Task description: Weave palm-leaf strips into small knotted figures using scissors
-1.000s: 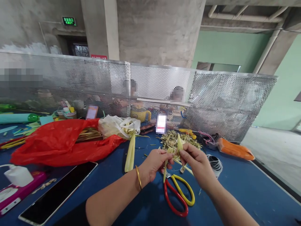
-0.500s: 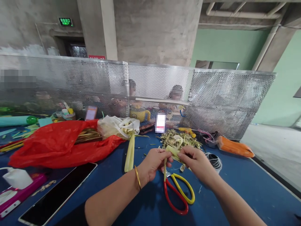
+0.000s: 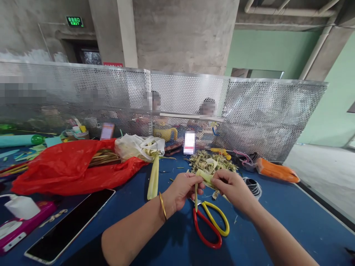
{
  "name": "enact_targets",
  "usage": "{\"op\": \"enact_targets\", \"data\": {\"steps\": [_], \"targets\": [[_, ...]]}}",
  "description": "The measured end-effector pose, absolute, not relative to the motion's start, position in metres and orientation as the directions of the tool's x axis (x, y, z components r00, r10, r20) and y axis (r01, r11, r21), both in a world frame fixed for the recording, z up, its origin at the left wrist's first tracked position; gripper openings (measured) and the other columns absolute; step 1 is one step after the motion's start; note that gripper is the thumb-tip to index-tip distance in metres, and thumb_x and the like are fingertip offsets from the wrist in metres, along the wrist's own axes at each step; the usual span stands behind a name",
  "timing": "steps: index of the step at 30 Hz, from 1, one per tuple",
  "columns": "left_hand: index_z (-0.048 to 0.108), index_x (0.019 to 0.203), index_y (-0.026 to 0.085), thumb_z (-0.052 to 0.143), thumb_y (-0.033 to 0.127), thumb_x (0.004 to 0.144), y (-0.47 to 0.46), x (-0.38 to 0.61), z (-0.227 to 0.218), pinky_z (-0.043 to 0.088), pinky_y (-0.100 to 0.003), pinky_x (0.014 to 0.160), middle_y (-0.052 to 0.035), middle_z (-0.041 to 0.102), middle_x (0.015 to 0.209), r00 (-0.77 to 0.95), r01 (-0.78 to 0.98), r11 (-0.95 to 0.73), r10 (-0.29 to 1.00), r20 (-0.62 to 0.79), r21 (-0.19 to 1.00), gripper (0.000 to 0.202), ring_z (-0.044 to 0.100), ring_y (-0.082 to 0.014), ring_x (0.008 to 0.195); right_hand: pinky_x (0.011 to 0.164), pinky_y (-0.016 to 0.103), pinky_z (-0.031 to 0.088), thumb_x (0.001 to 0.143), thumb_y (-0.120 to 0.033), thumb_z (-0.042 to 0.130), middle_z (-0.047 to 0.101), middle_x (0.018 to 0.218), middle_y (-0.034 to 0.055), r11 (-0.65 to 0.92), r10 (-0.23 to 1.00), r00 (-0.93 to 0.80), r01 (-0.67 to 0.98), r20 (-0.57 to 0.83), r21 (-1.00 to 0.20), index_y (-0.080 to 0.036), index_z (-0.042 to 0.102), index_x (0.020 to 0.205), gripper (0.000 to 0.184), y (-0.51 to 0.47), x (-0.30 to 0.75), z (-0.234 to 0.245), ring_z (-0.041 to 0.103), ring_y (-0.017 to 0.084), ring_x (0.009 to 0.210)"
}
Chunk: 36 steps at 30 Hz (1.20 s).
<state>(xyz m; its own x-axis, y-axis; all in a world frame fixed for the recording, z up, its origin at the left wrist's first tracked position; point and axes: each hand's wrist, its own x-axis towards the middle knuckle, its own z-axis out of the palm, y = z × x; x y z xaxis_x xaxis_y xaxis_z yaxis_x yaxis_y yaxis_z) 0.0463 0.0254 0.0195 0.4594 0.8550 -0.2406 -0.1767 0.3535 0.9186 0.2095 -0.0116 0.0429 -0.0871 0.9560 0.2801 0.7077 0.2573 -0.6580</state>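
left hand (image 3: pixel 183 190): i pinch the pale green folded leaf strip (image 3: pixel 204 178) at its 9 o'clock end.
right hand (image 3: pixel 231 188): closed on its 3 o'clock end.
red and yellow scissors (image 3: pixel 209 225): on blue table (image 3: pixel 277 221), 6 o'clock of strip.

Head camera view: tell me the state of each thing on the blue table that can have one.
left hand: pinched on the leaf strip
right hand: pinched on it too
leaf strip: bent between both hands
scissors: lying flat, blades hidden by the hands
phone: face up, screen dark
red bag: crumpled, open, stalks poking out
white bag: open, long leaf sticking out
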Motion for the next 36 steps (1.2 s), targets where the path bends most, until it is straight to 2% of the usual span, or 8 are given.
{"op": "enact_targets", "data": {"steps": [10, 16, 24, 32, 36], "targets": [[0.059, 0.066, 0.012, 0.071, 0.024, 0.069, 0.028, 0.045, 0.015, 0.025, -0.021, 0.041, -0.0014, 0.061, 0.063, 0.512, -0.203, 0.400, 0.821, -0.252, 0.894, 0.016, 0.053, -0.0076, 0.049, 0.051, 0.024, 0.029, 0.077, -0.029, 0.046, 0.042, 0.052, -0.0038, 0.233, 0.963, -0.075, 0.718, 0.260, -0.656, -0.020, 0.040, 0.053, 0.026, -0.010, 0.213, 0.040, 0.042, 0.012, 0.053], [0.062, 0.067, 0.011, 0.070, 0.022, 0.071, 0.029, 0.043, 0.018, 0.027, -0.019, 0.042, -0.0018, 0.062, 0.065, 0.535, -0.185, 0.435, 0.797, -0.281, 0.881, 0.014, 0.053, -0.0069, 0.052, 0.050, 0.024, 0.028, 0.074, -0.024, 0.046, 0.042, 0.052, -0.0035, 0.258, 0.953, -0.087, 0.731, 0.289, -0.631, -0.020, 0.041, 0.054, 0.021, -0.011, 0.213, 0.042, 0.040, 0.011, 0.053], [0.063, 0.068, 0.010, 0.066, 0.017, 0.074, 0.030, 0.043, 0.017, 0.030, -0.017, 0.041, -0.0028, 0.062, 0.065, 0.534, -0.186, 0.480, 0.782, -0.322, 0.857, 0.009, 0.054, -0.0060, 0.051, 0.054, 0.025, 0.030, 0.076, -0.020, 0.046, 0.046, 0.060, -0.0022, 0.334, 0.905, -0.131, 0.809, 0.405, -0.483, -0.020, 0.041, 0.054, 0.022, -0.015, 0.209, 0.045, 0.043, 0.012, 0.057], [0.062, 0.067, 0.010, 0.071, 0.019, 0.068, 0.027, 0.044, 0.018, 0.032, -0.019, 0.039, -0.0037, 0.063, 0.063, 0.487, -0.144, 0.361, 0.836, -0.252, 0.921, 0.013, 0.056, -0.0095, 0.051, 0.053, 0.024, 0.027, 0.078, -0.017, 0.046, 0.047, 0.065, -0.0007, 0.330, 0.890, -0.172, 0.882, 0.422, -0.337, -0.019, 0.043, 0.057, 0.021, -0.019, 0.203, 0.045, 0.044, 0.011, 0.058], [0.063, 0.070, 0.010, 0.072, 0.020, 0.067, 0.028, 0.043, 0.018, 0.033, -0.019, 0.040, -0.0040, 0.064, 0.064, 0.512, -0.150, 0.387, 0.818, -0.263, 0.910, 0.014, 0.056, -0.0094, 0.052, 0.051, 0.024, 0.024, 0.078, -0.017, 0.046, 0.046, 0.066, -0.0006, 0.310, 0.879, -0.165, 0.911, 0.447, -0.273, -0.019, 0.044, 0.059, 0.019, -0.021, 0.201, 0.044, 0.041, 0.010, 0.055]]}}
